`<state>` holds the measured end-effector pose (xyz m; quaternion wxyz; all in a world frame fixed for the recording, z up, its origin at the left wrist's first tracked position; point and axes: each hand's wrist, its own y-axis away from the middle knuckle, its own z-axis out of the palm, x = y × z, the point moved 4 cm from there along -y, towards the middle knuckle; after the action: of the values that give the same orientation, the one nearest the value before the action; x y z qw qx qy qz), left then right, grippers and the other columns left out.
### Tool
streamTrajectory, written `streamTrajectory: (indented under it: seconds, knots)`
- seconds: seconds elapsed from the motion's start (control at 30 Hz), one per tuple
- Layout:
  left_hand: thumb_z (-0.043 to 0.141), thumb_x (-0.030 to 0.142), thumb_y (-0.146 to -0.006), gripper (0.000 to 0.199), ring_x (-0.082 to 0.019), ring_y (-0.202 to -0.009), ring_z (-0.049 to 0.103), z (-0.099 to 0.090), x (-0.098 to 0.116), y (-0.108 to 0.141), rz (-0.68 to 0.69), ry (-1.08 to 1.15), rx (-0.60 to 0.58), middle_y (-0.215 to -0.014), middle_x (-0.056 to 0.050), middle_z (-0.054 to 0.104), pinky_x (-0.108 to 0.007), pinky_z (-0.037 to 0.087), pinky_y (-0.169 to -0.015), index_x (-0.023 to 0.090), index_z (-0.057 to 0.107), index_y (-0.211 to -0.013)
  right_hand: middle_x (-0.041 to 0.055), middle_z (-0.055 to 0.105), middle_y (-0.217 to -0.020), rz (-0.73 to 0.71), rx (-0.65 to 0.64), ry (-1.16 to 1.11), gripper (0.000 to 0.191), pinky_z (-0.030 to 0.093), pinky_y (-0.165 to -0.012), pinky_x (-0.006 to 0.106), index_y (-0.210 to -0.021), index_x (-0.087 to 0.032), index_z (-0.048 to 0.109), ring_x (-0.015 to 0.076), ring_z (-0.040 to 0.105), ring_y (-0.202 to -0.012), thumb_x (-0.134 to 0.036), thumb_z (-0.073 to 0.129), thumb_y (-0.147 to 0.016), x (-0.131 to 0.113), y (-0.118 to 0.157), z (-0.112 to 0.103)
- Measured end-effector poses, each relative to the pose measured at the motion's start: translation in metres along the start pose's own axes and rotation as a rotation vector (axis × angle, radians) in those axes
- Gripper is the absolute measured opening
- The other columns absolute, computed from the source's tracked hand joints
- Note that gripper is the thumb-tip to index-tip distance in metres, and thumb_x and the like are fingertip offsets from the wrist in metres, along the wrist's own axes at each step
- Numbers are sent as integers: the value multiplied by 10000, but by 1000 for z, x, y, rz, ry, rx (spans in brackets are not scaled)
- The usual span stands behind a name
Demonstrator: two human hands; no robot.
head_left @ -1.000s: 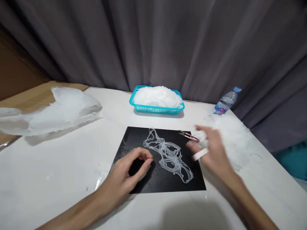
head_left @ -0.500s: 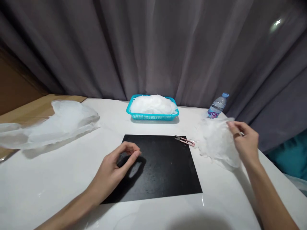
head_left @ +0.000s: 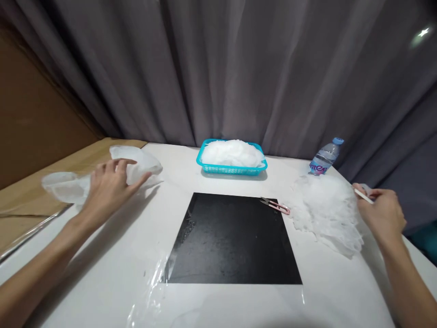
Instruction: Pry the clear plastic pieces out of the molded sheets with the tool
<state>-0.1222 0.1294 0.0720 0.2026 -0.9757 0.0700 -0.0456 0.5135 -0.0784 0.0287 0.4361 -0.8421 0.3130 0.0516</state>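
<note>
On the left, my left hand [head_left: 111, 187] rests over a translucent white bag [head_left: 143, 163], its fingers spread and curving down onto it. At the right edge of the table my right hand [head_left: 382, 212] pinches a thin white stick [head_left: 363, 196]; some clear material shows behind its fingers. Beside that hand lies a heap of thin white sheets [head_left: 327, 209]. A black mat [head_left: 235, 241] lies in the middle, with pink-handled thread snips [head_left: 282, 208] across its back right corner.
Behind the mat, a turquoise basket [head_left: 232, 170] holds fluffy white material. A water bottle [head_left: 324, 158] leans near the back right edge. Cardboard [head_left: 37, 202] lies at the left, and a grey curtain [head_left: 221, 68] hangs behind the white table [head_left: 126, 255].
My left hand has moved from above the mat to the bag and opened. My right hand has left the sheets and now shows a white stick. The view has swung left.
</note>
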Motion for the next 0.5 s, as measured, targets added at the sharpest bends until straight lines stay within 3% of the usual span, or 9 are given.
streamTrajectory:
  seconds: [0.1, 0.17, 0.3, 0.4, 0.5]
  knots:
    - [393, 655, -1054, 645, -424, -1326, 505, 1, -12, 2, 3, -38, -69, -1366, -129, 539, -599, 434, -1105, 124, 496, -1406, 5, 441, -719, 302, -52, 14, 484, 297, -643, 440, -792, -324, 381, 240, 392, -591, -642, 740, -730, 10, 4, 0]
    - [306, 617, -1086, 639, -423, -1298, 539, 0, -12, 6, -6, -49, -105, -1374, -147, 531, -592, 447, -1090, 104, 502, -1412, 24, 454, -764, 339, -74, 4, 491, 301, -664, 455, -816, -326, 363, 292, 461, -659, -620, 745, -723, 6, 6, -2]
    - [223, 503, -1117, 583, -395, -1258, 572, -4, -7, 6, -2, -78, -88, -1352, -153, 545, -534, 493, -1041, 82, 503, -1408, 93, 509, -877, 191, 75, -78, 394, 341, -694, 480, -884, -311, 401, 366, 542, -840, -556, 687, -768, -14, 7, -16]
    - [173, 453, -1126, 569, -360, -1236, 588, -3, -8, 3, -56, -140, -56, -1239, -121, 613, -471, 499, -1024, 83, 570, -1299, 141, 543, -939, 9, 226, -104, 284, 389, -747, 500, -941, -265, 508, 355, 544, -869, -501, 632, -843, -37, 12, -29]
    - [134, 435, -1129, 570, -348, -1208, 601, -5, -9, 5, -116, -200, -26, -1165, -107, 642, -416, 506, -957, 91, 579, -1220, 151, 567, -909, -155, 248, -87, 310, 405, -787, 502, -963, -219, 600, 350, 529, -883, -525, 585, -918, -62, 21, -36]
